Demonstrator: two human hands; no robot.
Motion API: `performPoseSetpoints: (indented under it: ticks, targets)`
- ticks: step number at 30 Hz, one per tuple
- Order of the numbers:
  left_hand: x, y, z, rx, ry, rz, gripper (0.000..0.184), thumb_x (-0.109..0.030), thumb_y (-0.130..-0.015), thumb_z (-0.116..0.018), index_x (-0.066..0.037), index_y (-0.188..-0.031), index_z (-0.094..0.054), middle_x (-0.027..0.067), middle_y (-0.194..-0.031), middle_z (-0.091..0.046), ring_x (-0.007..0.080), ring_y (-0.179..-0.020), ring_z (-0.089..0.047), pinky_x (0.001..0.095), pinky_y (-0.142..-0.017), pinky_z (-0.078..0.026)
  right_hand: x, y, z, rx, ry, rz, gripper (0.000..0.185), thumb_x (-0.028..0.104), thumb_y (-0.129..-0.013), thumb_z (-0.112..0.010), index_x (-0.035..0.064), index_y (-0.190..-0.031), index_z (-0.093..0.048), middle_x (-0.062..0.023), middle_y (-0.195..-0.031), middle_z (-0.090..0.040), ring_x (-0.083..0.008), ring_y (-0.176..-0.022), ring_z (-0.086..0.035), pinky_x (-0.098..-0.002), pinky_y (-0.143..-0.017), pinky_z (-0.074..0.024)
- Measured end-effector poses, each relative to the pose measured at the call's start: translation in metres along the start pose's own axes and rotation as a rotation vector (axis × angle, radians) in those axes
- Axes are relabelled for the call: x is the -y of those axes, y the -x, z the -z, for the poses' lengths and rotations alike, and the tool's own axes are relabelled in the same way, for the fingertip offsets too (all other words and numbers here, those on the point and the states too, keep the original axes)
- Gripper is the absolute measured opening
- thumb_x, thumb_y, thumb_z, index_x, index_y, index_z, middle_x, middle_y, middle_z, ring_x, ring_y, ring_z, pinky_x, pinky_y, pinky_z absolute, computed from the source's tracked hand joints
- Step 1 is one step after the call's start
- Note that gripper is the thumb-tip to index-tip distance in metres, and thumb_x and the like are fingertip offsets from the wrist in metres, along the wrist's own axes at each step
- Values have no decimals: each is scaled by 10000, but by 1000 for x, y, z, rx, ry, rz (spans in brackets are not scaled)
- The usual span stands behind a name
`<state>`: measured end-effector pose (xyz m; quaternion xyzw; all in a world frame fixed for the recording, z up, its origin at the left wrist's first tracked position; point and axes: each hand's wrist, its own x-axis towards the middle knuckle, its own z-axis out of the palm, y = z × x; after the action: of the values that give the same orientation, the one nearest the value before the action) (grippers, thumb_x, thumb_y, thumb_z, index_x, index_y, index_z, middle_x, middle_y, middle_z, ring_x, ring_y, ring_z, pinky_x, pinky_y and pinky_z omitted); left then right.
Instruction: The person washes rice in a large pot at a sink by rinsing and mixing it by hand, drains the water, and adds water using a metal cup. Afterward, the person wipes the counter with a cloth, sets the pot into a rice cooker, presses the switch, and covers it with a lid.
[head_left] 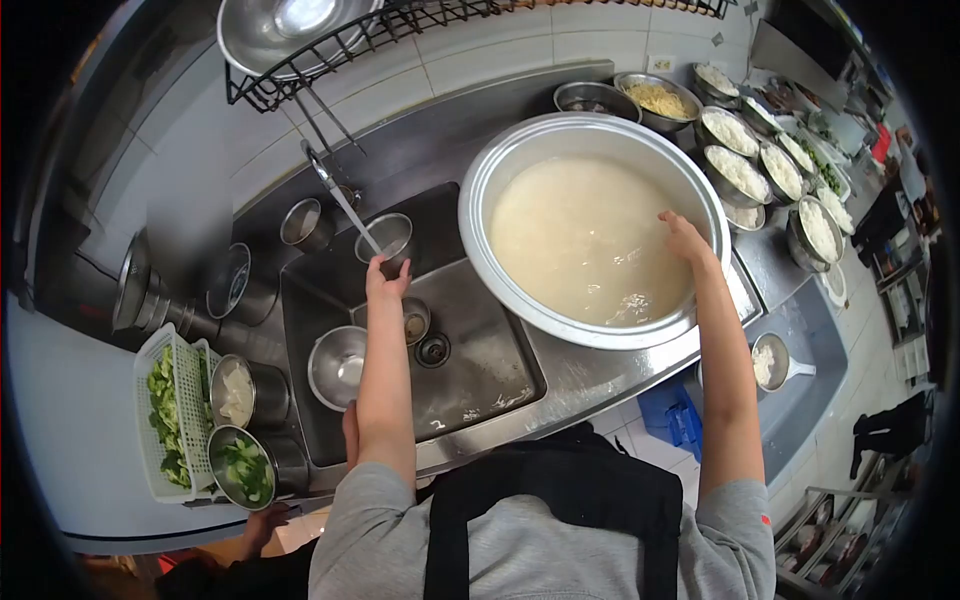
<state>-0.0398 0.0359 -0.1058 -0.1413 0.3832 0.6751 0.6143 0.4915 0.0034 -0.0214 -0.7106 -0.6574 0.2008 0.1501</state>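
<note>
So one hand, the right [686, 240], hovers over one pot [600, 140]

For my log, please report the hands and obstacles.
Left hand: at small, round metal bowl. Right hand: open, over large, round silver pot. Possible obstacle: curved silver faucet.

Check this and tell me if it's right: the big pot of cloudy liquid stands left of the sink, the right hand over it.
Wrong side: the head view shows the big pot of cloudy liquid standing right of the sink, the right hand over it.
</note>
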Motion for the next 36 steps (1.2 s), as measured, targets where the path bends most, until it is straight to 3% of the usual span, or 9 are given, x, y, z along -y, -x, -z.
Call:
performPoseSetpoints:
  ticks: [3,7,13,19,21,24,25,30,36]
  targets:
    - [-4,-8,-7,-58,42,43,417,-147,-642,-629,-72,-1019,-468,199,-1205,-279,456,-1141,-132,442,-861,-425,-2,3,-8,74,-14,-3,557,-55,-618,-406,36,-1167,-415,-205,-1163,-436,-313,-1110,-402,-345,-936,-312]
    - [-9,-14,-11,-12,41,-57,460,-137,-632,-630,-63,-1051,-453,183,-1239,-247,423,-1152,-159,444,-890,-395,10,-4,-1,95,2,367,533,-42,-636,-413,74,-1157,-422,-204,-1160,-437,-352,-1101,-389,-386,-932,-322]
    - [0,9,-41,-157,112,-143,463,-125,-627,-623,-123,-1061,-460,115,-1197,-297,393,-1129,-217,438,-882,-403,19,-35,33,55,287,432,600,-62,-618,-390,79,-1200,-367,-172,-1241,-365,-369,-1134,-348,-383,-944,-313]
    - [16,24,-49,-251,77,-185,445,-151,-638,-596,-80,-1055,-458,106,-1116,-402,357,-1084,-305,397,-832,-445,-37,-105,3,287,121,598,511,-34,-643,-414,47,-1148,-426,-175,-1144,-457,-311,-1096,-410,-343,-917,-340]
    - [16,12,-29,3,-62,-373,409,-163,-626,-596,-103,-1010,-469,127,-1059,-421,362,-1030,-339,467,-807,-427,-53,-121,-12,336,-86,668,470,-30,-643,-406,21,-1106,-463,-180,-1107,-482,-295,-1075,-432,-341,-900,-351]
    - [6,4,-26,-151,131,-246,418,-124,-585,-618,-136,-978,-477,68,-1036,-425,301,-952,-409,464,-779,-435,-23,-99,8,271,-101,735,432,-12,-664,-402,19,-1088,-482,-184,-1071,-502,-300,-1061,-442,-341,-898,-351]
    - [8,7,-25,-112,149,-242,557,-119,-551,-663,-173,-1069,-466,179,-1253,-213,457,-1122,-152,437,-725,-513,-26,-99,11,296,-89,675,439,-22,-652,-393,9,-1080,-485,-191,-1076,-500,-302,-1056,-446,-337,-895,-351]
    - [14,32,-46,-243,165,-261,509,-132,-602,-620,-134,-1083,-451,173,-1198,-287,430,-1132,-189,452,-813,-454,-30,-97,12,264,-1,565,438,-26,-650,-370,-1,-1069,-493,-198,-1081,-498,-306,-1046,-454,-333,-890,-351]
    - [16,55,-63,-187,208,-194,553,-153,-600,-633,-128,-1114,-430,215,-1274,-163,452,-1140,-126,417,-749,-499,-28,-94,18,234,0,498,422,-21,-661,-401,36,-1068,-499,-188,-1063,-507,-312,-1028,-466,-348,-875,-361]
